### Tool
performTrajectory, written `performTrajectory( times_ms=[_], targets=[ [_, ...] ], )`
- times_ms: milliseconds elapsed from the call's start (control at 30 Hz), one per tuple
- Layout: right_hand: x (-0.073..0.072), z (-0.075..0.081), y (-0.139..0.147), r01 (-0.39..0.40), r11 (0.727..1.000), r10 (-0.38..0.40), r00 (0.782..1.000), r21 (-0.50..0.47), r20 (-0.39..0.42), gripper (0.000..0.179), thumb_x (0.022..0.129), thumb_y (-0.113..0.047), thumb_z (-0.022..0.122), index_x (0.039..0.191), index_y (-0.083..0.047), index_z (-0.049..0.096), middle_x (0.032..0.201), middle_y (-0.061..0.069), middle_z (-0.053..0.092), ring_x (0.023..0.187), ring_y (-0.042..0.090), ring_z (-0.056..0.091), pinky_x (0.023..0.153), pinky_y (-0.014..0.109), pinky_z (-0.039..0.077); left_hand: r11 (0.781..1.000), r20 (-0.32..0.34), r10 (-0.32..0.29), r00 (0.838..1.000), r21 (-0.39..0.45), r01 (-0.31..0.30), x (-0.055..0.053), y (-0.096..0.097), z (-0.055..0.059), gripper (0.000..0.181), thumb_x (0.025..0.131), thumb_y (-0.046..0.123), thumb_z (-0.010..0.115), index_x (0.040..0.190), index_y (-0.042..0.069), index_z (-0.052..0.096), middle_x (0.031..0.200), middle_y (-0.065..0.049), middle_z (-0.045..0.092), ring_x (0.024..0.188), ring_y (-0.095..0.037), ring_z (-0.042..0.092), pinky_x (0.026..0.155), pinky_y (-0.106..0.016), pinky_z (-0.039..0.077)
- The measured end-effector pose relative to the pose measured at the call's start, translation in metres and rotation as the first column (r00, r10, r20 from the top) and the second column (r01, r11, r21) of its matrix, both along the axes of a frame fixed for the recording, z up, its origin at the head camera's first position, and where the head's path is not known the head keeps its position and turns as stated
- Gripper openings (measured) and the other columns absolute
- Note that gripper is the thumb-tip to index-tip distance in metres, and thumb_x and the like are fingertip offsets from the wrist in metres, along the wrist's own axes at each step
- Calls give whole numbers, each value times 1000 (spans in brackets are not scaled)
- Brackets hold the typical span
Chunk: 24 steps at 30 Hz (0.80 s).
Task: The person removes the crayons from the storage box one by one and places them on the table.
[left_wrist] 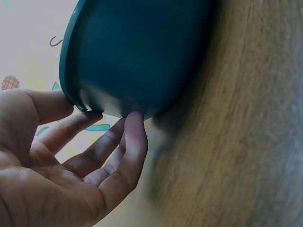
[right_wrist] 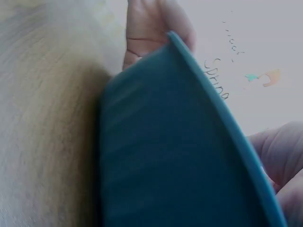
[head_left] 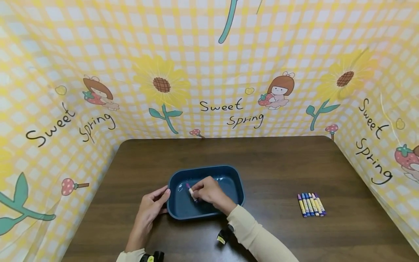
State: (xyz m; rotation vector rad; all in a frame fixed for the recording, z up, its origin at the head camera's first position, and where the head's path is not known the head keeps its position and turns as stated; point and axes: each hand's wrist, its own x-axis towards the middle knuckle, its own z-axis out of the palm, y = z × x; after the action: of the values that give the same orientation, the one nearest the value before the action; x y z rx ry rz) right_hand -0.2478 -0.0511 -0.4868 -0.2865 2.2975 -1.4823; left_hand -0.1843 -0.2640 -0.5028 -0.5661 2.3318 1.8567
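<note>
A dark blue rectangular tray (head_left: 226,211) sits on the table. My left hand (head_left: 148,209) grips its left end, thumb at the rim and fingers under it; the left wrist view shows the fingertips against the outer wall of the tray (left_wrist: 137,52). Inside the tray, my right hand (head_left: 211,191) pinches a crayon (head_left: 190,190) with a purple tip and pale wrapper, held slanted over the tray's left half. In the right wrist view the tray's side (right_wrist: 165,142) hides most of the right hand (right_wrist: 284,156) and all of the crayon.
Several crayons (head_left: 311,205) in purple, blue and yellow lie side by side in a row at the right of the brown wooden table (head_left: 278,163). Yellow checked cloth (head_left: 216,65) printed with flowers surrounds the table at the back and sides.
</note>
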Motion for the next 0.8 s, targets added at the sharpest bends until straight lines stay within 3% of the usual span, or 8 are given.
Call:
performTrajectory(
  times_ms=[500, 800],
  targets=[
    [-9, 11, 34, 95, 967, -71, 992, -238, 108, 22, 87, -1, 77, 108, 4, 77, 104, 20, 76, 71, 16, 72, 75, 37, 63, 999, -9, 20, 1000, 26, -19, 0, 0, -2, 50, 99, 33, 68, 142, 9, 60, 138, -17, 62, 90, -10, 64, 68, -26, 60],
    [-11, 12, 52, 119, 941, -91, 990, -315, 103, 23, 88, -2, 76, 109, 7, 76, 104, 23, 76, 75, 16, 73, 76, 37, 63, 999, -15, 32, 999, 32, -32, 0, 1, 0, 47, 100, 29, 66, 142, 8, 60, 138, -19, 61, 92, -11, 65, 69, -27, 60]
  ],
)
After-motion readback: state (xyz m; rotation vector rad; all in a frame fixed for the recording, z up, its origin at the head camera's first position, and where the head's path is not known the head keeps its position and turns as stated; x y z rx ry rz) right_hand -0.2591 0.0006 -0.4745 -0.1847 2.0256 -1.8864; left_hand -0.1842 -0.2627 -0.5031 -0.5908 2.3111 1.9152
